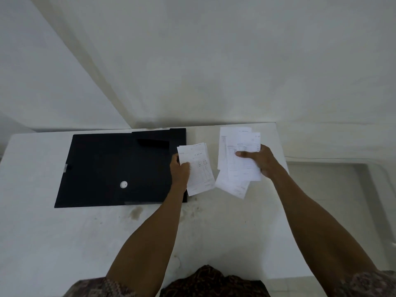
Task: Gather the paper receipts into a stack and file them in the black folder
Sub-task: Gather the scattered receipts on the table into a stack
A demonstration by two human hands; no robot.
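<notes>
Above the white table (pixel 64 232), left hand (pixel 179 172) pinches a small receipt bundle (pixel 198 168); right hand (pixel 260 160) grips a larger fan of receipts (pixel 237 159). One black folder (pixel 115 168), closed.

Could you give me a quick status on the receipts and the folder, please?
Left hand grips a few receipts. Right hand grips a fanned bunch. Black folder closed, flat on table. Nothing blocking.

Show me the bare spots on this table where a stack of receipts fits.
The widest bare patch of table lies between the near edge of the black folder and your body. A narrower strip runs left of the folder. It is crowded right of the folder, where the left hand and right hand each hold receipts.
</notes>
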